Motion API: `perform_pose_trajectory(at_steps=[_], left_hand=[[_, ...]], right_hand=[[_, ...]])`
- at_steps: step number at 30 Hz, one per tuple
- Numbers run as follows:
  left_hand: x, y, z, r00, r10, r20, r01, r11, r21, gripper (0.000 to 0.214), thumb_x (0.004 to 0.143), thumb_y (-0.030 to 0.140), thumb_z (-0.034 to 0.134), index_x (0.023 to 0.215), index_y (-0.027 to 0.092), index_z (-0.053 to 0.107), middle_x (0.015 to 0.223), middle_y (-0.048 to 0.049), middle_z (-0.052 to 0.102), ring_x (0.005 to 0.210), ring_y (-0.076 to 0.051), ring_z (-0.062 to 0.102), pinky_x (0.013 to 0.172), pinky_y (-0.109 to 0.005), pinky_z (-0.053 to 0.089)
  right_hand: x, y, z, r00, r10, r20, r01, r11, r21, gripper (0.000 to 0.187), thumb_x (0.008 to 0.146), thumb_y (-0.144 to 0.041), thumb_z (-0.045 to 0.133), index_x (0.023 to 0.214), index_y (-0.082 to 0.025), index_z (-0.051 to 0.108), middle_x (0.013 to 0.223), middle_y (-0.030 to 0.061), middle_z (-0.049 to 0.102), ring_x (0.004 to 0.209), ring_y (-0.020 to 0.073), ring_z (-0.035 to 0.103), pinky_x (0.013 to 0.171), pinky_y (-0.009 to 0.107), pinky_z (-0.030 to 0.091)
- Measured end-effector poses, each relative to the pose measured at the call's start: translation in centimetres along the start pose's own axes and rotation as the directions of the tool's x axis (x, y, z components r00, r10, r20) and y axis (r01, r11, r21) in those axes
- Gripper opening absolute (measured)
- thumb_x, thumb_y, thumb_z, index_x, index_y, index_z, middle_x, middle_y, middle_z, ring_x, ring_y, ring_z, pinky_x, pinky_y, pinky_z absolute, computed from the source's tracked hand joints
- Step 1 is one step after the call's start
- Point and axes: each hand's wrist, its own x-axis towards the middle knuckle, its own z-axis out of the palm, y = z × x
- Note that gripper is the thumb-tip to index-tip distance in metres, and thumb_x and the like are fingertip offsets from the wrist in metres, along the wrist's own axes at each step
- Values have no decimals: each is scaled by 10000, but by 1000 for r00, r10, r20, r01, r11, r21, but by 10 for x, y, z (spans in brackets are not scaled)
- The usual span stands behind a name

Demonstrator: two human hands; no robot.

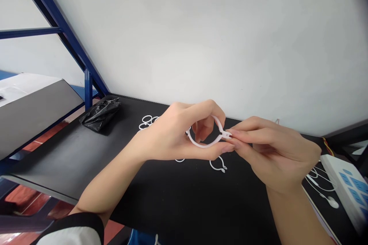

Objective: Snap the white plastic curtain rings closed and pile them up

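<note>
A white plastic ring clip (204, 146) is held up above the black table, between my two hands. My left hand (184, 130) curls around the ring, its thumb below and index finger over the top. With thumb and fingertips, my right hand (270, 145) pinches the small tabs where the ring's ends meet. Below them on the table lies another ring clip (216, 166) with its ends apart. Several more white rings (147, 119) lie behind my left wrist, partly hidden by that hand.
A crumpled black plastic bag (101, 115) lies at the table's far left. On the right are white earphones (332, 201) and a white power strip with blue sockets (346, 183). A blue metal frame (66, 32) rises at the left, and a pale wall (201, 38) stands behind the table (184, 203).
</note>
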Motion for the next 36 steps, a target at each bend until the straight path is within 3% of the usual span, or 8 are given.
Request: perform_pose_trajectory(at_steps=[12, 36], left_hand=[[0, 1, -2, 998, -29, 55, 31, 999, -32, 242, 852, 315, 723, 908, 176, 533, 602, 85, 559, 492, -29, 513, 462, -128, 412], [-1, 1, -1, 1000, -14, 20, 14, 1000, 10, 231, 840, 325, 725, 873, 182, 547, 579, 85, 505, 479, -38, 437, 468, -149, 394]], right_hand=[[-1, -2, 1, 1000, 12, -3, -12, 1000, -4, 361, 753, 50, 715, 965, -240, 751, 826, 5, 741, 567, 106, 613, 400, 249, 444], [1, -3, 0, 1000, -3, -1, 3, 1000, 5, 354, 740, 47, 720, 956, -231, 759, 795, 5, 734, 557, 110, 619, 399, 249, 459]])
